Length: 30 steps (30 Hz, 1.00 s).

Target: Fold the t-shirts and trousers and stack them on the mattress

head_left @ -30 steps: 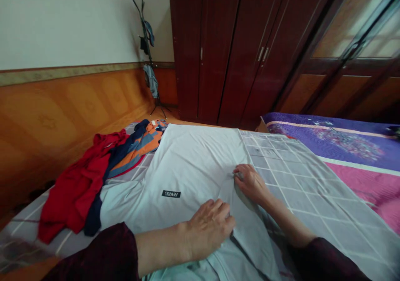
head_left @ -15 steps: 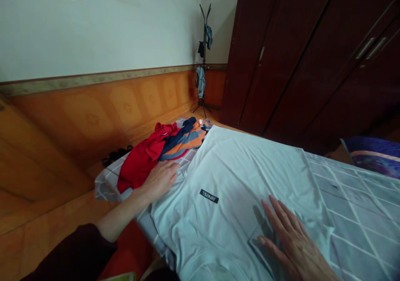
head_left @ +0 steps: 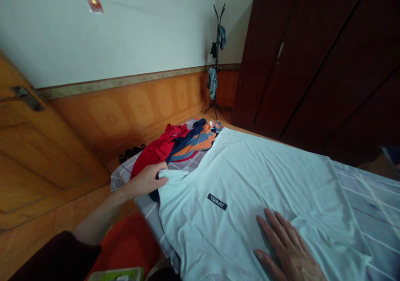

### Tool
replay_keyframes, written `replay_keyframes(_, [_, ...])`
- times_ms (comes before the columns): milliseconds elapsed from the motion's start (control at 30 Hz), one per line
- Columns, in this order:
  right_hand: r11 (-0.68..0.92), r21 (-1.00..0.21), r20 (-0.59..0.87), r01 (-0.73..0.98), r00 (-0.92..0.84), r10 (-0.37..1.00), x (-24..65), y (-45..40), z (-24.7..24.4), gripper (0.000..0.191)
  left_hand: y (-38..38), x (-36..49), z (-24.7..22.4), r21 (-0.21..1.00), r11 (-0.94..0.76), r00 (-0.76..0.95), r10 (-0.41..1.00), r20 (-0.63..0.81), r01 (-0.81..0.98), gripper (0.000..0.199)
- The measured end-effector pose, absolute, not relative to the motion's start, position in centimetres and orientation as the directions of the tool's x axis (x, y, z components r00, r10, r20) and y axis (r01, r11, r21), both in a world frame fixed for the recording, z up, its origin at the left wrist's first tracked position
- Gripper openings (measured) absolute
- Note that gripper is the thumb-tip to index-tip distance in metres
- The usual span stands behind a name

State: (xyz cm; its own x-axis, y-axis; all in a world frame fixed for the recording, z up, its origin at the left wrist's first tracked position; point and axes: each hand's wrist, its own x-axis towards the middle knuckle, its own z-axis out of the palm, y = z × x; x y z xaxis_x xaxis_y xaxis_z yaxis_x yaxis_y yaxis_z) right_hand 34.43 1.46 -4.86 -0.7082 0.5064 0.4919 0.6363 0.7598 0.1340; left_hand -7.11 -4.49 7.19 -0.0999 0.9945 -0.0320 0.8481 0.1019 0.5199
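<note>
A pale, light-blue T-shirt (head_left: 250, 176) with a small dark label on its chest lies spread on the bed, its neck end towards me. My left hand (head_left: 149, 178) pinches the edge of the shirt's left sleeve, pulling it out to the side. Flat on the shirt's front, right of the label, rests my right hand (head_left: 286, 247), fingers stretched out and a little apart. Creases run across the fabric around both hands.
Red, navy and orange clothes (head_left: 175, 141) lie heaped at the bed's (head_left: 375, 201) far left corner. An orange-red stool or basin (head_left: 131, 239) is below left. A coat rack (head_left: 216, 64), dark wardrobe (head_left: 281, 76) and wooden door (head_left: 34, 156) stand around.
My left hand has gone from lying open at the shirt's left side to gripping the sleeve, which now stretches leftward. My right hand stays flat on the shirt. The view has turned left.
</note>
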Motion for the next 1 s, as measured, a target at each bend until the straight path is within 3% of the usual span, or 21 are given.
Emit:
replay_keyframes(133, [0.766,0.143,0.519,0.626,-0.707,0.481,34.6,1.7,-4.9,0.064,-5.2,-6.9,7.0,0.429,0.039,0.035,0.986,-0.165,0.902,0.015])
replay_keyframes(267, [0.777,0.149,0.531,0.611,-0.713,0.459,34.7,2.1,-5.5,0.063,-2.7,-6.7,6.0,0.411,0.133,-0.157,0.987,0.024,0.902,0.027])
replay_keyframes(333, [0.782,0.16,0.533,0.602,-0.719,0.445,34.7,2.2,-5.7,0.061,-0.8,-6.2,5.3,0.371,0.094,-0.137,0.986,0.093,0.924,0.029])
replay_keyframes(467, [0.78,0.203,0.55,0.592,-0.728,0.41,34.6,2.4,-5.9,0.059,2.6,-4.9,3.9,0.253,0.014,-0.028,0.998,0.052,0.967,0.019])
replay_keyframes(733, [0.779,0.188,0.581,0.598,-0.707,0.402,34.5,2.4,-6.2,0.059,4.4,-6.9,4.6,0.117,0.287,-0.294,0.954,0.052,0.951,0.021])
replay_keyframes(1000, [0.768,0.206,0.56,0.607,-0.717,0.416,34.6,2.4,-6.0,0.058,-1.3,-6.1,5.0,0.066,0.304,-0.301,0.952,-0.047,0.95,0.039])
